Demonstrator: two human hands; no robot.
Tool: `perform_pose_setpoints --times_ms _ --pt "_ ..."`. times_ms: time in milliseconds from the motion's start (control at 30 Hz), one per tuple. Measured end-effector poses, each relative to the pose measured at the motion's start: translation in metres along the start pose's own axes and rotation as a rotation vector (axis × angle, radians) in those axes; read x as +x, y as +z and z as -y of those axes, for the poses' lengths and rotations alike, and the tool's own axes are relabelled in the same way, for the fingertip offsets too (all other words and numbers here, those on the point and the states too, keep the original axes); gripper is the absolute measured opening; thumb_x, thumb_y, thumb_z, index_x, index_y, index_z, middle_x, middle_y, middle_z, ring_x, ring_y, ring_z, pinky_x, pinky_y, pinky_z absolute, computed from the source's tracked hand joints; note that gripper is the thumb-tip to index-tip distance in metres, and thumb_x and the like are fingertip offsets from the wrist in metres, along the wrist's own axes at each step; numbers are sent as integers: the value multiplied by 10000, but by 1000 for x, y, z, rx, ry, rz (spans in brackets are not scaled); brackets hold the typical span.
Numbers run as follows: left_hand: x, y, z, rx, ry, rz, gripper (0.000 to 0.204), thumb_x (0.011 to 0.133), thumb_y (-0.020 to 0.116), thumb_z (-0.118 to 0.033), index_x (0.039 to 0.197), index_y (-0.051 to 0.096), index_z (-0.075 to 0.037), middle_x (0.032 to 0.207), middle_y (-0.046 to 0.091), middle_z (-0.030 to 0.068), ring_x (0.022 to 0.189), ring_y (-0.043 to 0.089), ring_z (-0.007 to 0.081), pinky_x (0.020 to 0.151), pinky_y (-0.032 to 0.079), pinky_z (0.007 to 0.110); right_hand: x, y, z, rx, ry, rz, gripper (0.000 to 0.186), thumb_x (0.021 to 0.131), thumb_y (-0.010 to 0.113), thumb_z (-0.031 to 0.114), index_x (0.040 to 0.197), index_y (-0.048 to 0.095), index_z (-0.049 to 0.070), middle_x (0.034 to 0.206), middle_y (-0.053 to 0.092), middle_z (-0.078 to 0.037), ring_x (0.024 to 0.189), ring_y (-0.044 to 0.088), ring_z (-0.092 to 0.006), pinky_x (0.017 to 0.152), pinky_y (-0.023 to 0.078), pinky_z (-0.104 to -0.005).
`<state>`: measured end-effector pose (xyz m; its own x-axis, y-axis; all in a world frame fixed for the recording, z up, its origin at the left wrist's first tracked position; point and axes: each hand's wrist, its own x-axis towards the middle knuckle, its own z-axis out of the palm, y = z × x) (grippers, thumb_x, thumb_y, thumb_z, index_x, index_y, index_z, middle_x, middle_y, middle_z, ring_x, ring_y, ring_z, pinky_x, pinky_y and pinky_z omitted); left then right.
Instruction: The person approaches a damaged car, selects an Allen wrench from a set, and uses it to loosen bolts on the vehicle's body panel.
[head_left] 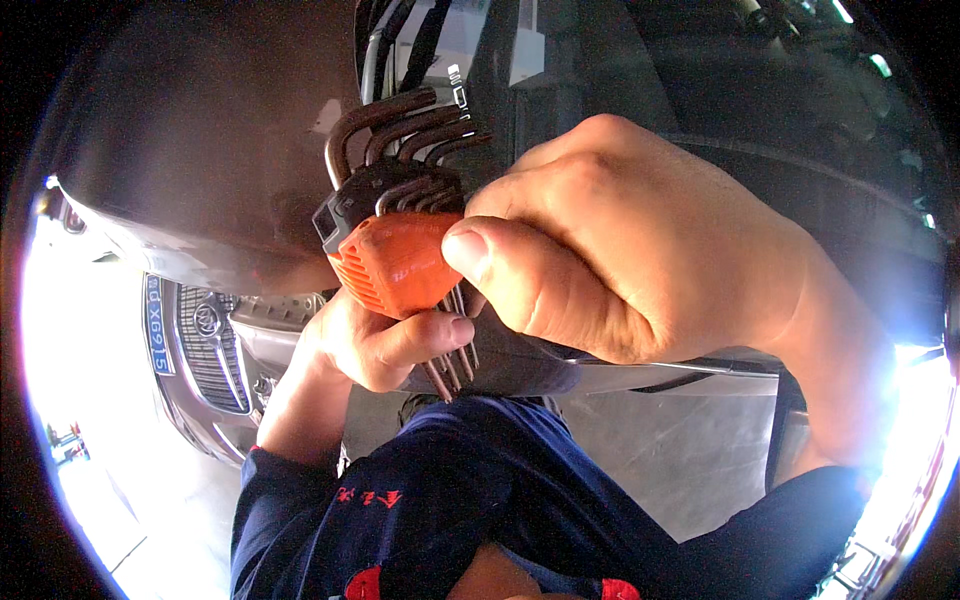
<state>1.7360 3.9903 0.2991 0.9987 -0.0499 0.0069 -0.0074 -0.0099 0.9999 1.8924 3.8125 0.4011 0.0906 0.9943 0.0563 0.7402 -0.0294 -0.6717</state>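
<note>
Two hands of ours are on the hex key set (395,262): our right hand (640,250) has curled fingers held together, its thumb against the orange holder's right edge, while our left hand (375,345) is clamped around the holder's underside, thumb across the long shafts. Just beyond, we face a brown car panel (210,130); farther left stands another car's grille (222,365).

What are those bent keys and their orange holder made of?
The bent keys look like metal, probably steel: dark and smooth, with a soft shine along their bends. The orange holder seems to be plastic, maybe slightly rubbery: solid bright colour and moulded-looking ridges along one side.
</note>
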Motion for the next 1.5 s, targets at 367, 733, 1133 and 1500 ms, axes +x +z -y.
perform_pose_setpoints --times_ms 367,733,1133,1500 --pt "7 0 26 99 257 46 418 780 726 -166 1155 671 12 1064 701 165 1016 669 346 889 516 404 -9 -6 -10 179 -3 -38 284 961 586 201 795 646 -21 672 583 -198 588 592 -383 574 470 -435" --pt "6 -5 8 189 198 144 555 765 743 -207 1261 642 19 1147 693 172 1084 658 334 951 509 410 -8 -22 -9 -143 -178 124 224 937 601 179 852 677 -13 712 610 -192 629 624 -366 589 493 -422" --pt "17 -6 10 295 335 213 585 752 778 -223 1272 655 15 1295 647 195 1201 615 359 1049 469 431 -16 -13 -19 253 -100 0 224 943 578 164 770 606 24 655 589 -120 630 595 -332 592 485 -413" --pt "17 1 32 98 387 131 632 744 788 -170 1325 627 21 1353 623 189 1277 580 354 1118 423 435 -15 -12 -24 296 -119 24 229 916 551 181 743 582 35 672 595 -102 653 585 -338 637 492 -424"
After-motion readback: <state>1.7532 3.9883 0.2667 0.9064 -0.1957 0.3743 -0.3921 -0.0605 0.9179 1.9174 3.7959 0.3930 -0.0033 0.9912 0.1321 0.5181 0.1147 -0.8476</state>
